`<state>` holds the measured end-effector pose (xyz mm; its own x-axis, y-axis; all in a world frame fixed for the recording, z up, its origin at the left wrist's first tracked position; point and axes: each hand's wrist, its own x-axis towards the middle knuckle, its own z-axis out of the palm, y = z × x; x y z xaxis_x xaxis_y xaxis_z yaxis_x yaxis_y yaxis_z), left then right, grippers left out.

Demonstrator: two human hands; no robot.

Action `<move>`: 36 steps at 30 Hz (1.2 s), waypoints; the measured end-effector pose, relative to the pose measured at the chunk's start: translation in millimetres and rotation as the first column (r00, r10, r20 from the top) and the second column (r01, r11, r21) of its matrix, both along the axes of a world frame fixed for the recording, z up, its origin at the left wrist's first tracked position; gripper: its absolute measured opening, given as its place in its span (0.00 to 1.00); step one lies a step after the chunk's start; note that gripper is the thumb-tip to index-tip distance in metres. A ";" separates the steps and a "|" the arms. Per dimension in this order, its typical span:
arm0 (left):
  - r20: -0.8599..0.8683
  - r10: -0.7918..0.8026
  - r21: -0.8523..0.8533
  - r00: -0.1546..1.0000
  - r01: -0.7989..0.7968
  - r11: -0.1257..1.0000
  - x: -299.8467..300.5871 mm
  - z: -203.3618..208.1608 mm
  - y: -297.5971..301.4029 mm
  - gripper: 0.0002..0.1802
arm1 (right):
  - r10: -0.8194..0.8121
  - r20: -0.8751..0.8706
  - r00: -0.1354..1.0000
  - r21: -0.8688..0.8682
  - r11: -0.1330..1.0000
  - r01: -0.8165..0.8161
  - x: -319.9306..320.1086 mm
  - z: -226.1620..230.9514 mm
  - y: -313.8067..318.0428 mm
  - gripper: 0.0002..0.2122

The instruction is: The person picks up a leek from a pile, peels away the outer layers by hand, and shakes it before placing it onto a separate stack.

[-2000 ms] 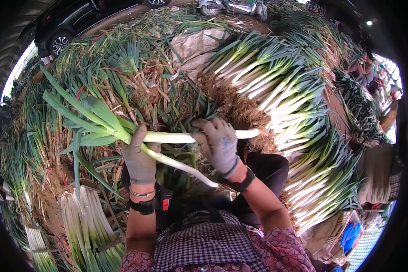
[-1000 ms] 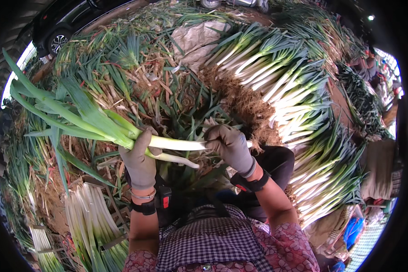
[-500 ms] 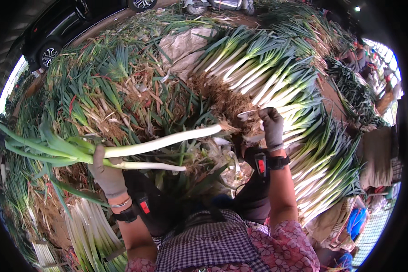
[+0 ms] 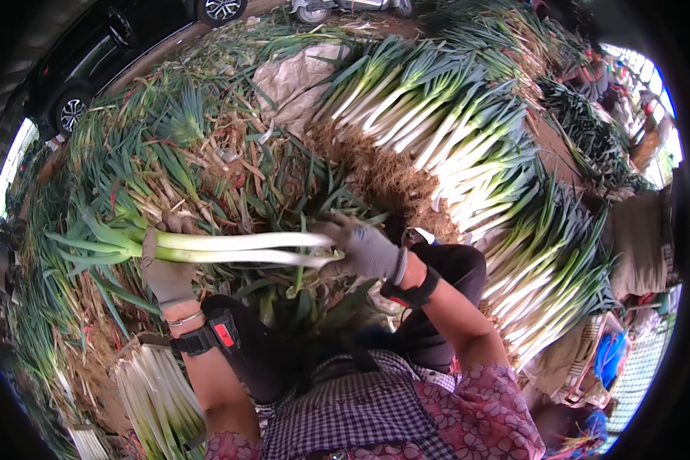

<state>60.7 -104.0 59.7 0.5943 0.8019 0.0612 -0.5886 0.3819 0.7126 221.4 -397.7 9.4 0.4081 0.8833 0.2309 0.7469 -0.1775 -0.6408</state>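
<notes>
My left hand [image 4: 170, 264], in a grey glove, is closed round two leeks [image 4: 245, 244] where the white stalks meet the green leaves. They lie level across in front of me, leaves to the left and root ends to the right. My right hand [image 4: 368, 247], also gloved, is closed over the root ends, with its fingers bent round them and slightly blurred. It hides the roots. Right of that hand lies a long row of leeks [image 4: 437, 146] with white stalks and brown roots turned toward me.
Loose leeks and trimmings [image 4: 149, 165] cover the ground on the left. A bundle of white stalks [image 4: 157, 391] stands at lower left. A pale sack [image 4: 295, 80] lies ahead. A black car [image 4: 92, 65] and a scooter [image 4: 337, 6] are at the back. A crate [image 4: 590, 368] sits at right.
My right hand has moved left from beside the row to the root ends of the held leeks. The two stalks have come closer together and their leaves have shifted right.
</notes>
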 end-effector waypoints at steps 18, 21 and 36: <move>-0.082 -0.576 0.472 0.813 0.541 0.696 196.0 121.6 -212.0 0.27 | -0.756 -0.031 0.654 0.447 0.575 0.685 -78.5 44.5 -212.9 0.35; -0.033 -0.911 0.469 0.410 0.812 0.348 189.7 170.0 -364.0 0.26 | -0.896 -0.101 0.432 0.561 0.307 0.769 -90.7 30.0 -270.9 0.35; -0.727 -0.480 0.381 0.491 0.870 0.314 191.6 -13.1 -313.9 0.17 | -0.624 -0.127 -0.771 -0.526 -0.617 0.586 -107.5 -280.6 -499.4 0.39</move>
<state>252.3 -417.9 46.5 0.9923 -0.0836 -0.0915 0.0751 -0.1817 0.9805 114.0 -897.1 -271.2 0.2607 -0.9102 -0.3220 -0.8396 -0.0491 -0.5410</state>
